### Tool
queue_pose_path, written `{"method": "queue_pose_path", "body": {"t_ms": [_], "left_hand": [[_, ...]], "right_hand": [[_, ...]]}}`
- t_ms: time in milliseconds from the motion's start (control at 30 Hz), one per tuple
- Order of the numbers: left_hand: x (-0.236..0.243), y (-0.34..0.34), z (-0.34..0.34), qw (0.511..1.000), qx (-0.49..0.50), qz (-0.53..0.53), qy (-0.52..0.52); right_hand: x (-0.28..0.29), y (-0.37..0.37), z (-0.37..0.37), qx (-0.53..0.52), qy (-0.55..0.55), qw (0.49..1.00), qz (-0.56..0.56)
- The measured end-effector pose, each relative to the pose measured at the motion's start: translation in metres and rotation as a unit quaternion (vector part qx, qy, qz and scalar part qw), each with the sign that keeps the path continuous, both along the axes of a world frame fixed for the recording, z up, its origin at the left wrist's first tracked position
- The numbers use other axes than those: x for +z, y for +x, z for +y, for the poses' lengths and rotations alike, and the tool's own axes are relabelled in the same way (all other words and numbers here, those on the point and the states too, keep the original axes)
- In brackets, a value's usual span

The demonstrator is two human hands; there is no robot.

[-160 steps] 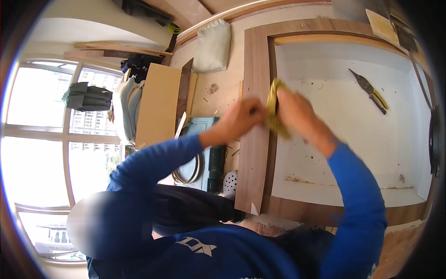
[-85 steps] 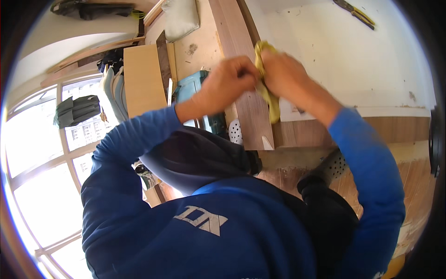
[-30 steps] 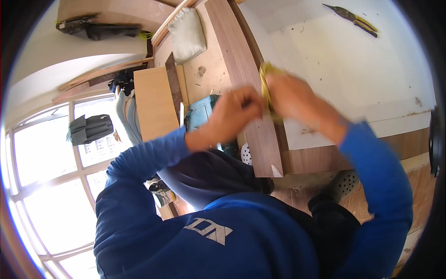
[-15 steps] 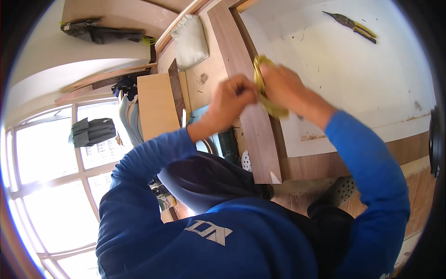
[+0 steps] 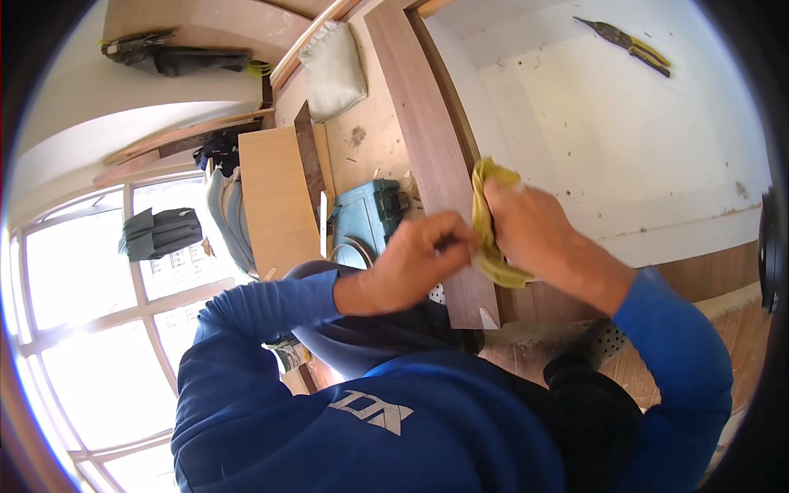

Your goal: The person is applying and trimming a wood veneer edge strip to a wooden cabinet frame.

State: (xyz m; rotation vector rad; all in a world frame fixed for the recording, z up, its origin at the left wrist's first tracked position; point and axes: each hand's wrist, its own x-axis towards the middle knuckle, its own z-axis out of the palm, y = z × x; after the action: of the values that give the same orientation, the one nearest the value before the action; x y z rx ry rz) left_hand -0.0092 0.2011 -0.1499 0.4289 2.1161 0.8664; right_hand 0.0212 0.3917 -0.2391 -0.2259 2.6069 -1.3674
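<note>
My right hand (image 5: 538, 234) grips a crumpled yellow cloth (image 5: 501, 267), which hangs over the edge of the wood-faced frame (image 5: 427, 123). My left hand (image 5: 427, 255) is just left of the cloth, fingers curled, thumb and finger close together; what is between them, if anything, I cannot make out. The frame surrounds a white recessed panel (image 5: 592, 148), where dark cutting pliers (image 5: 625, 45) with yellow and black handles lie at the top right.
A pale beige board (image 5: 275, 197), a teal tool case (image 5: 353, 214) and a pale pillow (image 5: 333, 70) are left of the frame. A window (image 5: 78, 271) with grey garments (image 5: 160, 232) fills the left side. My legs and feet are below the frame's lower edge.
Both hands and the yellow cloth have dropped lower in the view since half a second ago, showing more of the teal case. The right hand keeps hold of the cloth throughout.
</note>
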Motion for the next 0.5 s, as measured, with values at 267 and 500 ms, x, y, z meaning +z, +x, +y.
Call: {"method": "queue_pose_path", "body": {"t_ms": [267,500], "left_hand": [[-0.031,-0.146,0.033,0.969,0.059,0.232,0.06],[0.001,-0.02,-0.003,0.996,-0.028,0.068,-0.052]], "right_hand": [[0.0,-0.17,0.016,-0.026,0.061,0.991,0.116],[-0.025,-0.023,-0.007,-0.019,0.017,0.996,0.083]]}}
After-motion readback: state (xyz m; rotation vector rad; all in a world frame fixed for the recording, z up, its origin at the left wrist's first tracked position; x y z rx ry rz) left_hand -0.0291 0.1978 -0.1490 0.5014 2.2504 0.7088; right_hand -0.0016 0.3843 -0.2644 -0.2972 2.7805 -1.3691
